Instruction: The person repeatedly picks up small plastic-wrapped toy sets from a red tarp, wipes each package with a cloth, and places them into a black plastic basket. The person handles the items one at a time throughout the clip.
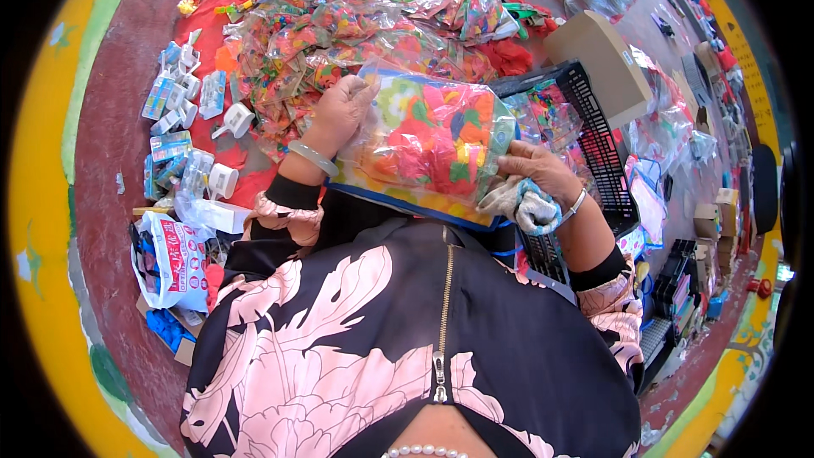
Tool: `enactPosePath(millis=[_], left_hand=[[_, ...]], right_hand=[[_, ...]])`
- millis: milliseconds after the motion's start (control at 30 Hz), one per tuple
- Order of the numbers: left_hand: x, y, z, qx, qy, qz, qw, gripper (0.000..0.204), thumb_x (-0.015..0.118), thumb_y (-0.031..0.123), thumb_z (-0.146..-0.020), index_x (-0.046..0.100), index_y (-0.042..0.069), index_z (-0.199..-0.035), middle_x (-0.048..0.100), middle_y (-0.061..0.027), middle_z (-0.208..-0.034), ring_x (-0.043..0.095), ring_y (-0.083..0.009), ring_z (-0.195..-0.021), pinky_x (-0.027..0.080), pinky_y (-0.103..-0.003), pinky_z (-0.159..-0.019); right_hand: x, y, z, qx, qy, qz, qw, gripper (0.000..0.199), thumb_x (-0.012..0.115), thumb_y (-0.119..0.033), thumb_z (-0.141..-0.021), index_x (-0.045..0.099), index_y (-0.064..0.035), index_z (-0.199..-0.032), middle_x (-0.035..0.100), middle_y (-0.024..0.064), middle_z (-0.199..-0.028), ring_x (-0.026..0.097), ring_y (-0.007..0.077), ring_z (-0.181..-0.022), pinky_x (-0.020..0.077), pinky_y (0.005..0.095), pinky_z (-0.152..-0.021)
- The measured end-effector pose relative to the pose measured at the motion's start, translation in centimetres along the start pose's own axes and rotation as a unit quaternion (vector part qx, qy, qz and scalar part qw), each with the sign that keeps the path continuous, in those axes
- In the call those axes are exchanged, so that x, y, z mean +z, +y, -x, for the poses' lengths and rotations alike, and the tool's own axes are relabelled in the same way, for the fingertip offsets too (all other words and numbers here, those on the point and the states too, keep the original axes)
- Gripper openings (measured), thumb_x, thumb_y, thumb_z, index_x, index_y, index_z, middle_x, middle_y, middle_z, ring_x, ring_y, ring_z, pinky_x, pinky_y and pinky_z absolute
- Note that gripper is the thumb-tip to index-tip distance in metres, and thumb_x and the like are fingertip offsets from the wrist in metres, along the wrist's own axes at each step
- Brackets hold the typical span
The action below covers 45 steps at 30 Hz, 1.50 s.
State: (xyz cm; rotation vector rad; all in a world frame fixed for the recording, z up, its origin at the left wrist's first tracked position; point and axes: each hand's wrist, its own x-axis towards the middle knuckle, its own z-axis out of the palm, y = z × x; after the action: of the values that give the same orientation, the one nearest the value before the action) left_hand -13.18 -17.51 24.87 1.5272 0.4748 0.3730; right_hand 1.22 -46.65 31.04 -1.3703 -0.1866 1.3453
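Note:
I hold a clear plastic bag [432,140] full of bright red, orange and green toy pieces flat in front of my chest. My left hand [341,108], with a pale bangle at the wrist, grips the bag's upper left edge. At the bag's right side my right hand [543,171] grips it, with a blue-and-white cloth glove [527,205] bunched in the palm. The bag lies over a blue-edged yellow sheet [407,199].
A heap of similar clear toy bags [339,30] lies on a red cloth ahead. Small white and blue packets [182,97] are scattered at the left. A black plastic crate [593,144] stands at my right, a cardboard box [606,55] behind it.

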Motion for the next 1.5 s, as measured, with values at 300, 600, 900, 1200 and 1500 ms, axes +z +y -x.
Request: enactPosePath(millis=[300, 600, 900, 1200, 1500], left_hand=[[0.2, -1.2, 0.1, 0.085, 0.054, -0.053, 0.993, 0.015, 0.053, 0.017, -0.093, 0.055, 0.003, -0.089, 0.056, -0.0005, -0.064, 0.052, -0.0070, -0.054, 0.041, -0.024, -0.051], [-0.1, 0.6, 2.6, -0.032, 0.043, -0.007, 0.999, 0.015, 0.052, 0.018, -0.094, 0.055, 0.004, -0.092, 0.051, 0.0027, -0.062, 0.045, -0.0035, -0.051, 0.036, -0.021, -0.045], [-1.1, -5.2, 1.6, 0.008, 0.061, 0.105, 0.993, 0.016, 0.047, 0.005, -0.089, 0.058, 0.003, -0.101, 0.063, -0.0068, -0.089, 0.056, -0.0130, -0.082, 0.046, -0.027, -0.074], [0.0, -4.1, 2.3, 0.098, 0.107, -0.089, 0.985, 0.015, 0.049, 0.014, -0.094, 0.059, 0.002, -0.093, 0.056, -0.0020, -0.069, 0.048, -0.0080, -0.063, 0.043, -0.026, -0.058], [0.0, -3.9, 2.8, 0.030, 0.103, -0.032, 0.994, 0.016, 0.050, 0.016, -0.095, 0.058, 0.003, -0.093, 0.050, 0.0043, -0.066, 0.041, -0.0029, -0.058, 0.037, -0.022, -0.051]], right_hand=[[1.3, 2.0, 0.5, 0.008, 0.036, 0.102, 0.994, 0.015, 0.061, -0.005, -0.084, 0.059, 0.0018, -0.096, 0.063, 0.0062, -0.081, 0.061, 0.0135, -0.074, 0.0488, 0.0242, -0.067], [2.6, -6.2, 2.8, -0.280, 0.132, -0.045, 0.950, 0.018, 0.053, -0.016, -0.091, 0.061, -0.0002, -0.095, 0.063, 0.0063, -0.085, 0.061, 0.0131, -0.075, 0.0500, 0.0251, -0.066], [15.0, 3.3, -9.8, -0.458, 0.167, 0.571, 0.661, 0.043, 0.052, -0.020, -0.085, 0.049, -0.0049, -0.125, 0.049, 0.0163, -0.130, 0.047, 0.0322, -0.119, 0.0401, 0.0437, -0.091], [12.1, 2.4, -9.4, -0.341, 0.184, 0.714, 0.583, 0.044, 0.053, -0.023, -0.083, 0.051, -0.0032, -0.123, 0.052, 0.0143, -0.125, 0.050, 0.0294, -0.114, 0.0416, 0.0361, -0.093], [9.0, 1.4, -5.0, -0.277, 0.216, 0.737, 0.578, 0.044, 0.058, -0.026, -0.080, 0.053, -0.0128, -0.122, 0.049, 0.0112, -0.130, 0.041, 0.0321, -0.124, 0.0322, 0.0476, -0.095]])
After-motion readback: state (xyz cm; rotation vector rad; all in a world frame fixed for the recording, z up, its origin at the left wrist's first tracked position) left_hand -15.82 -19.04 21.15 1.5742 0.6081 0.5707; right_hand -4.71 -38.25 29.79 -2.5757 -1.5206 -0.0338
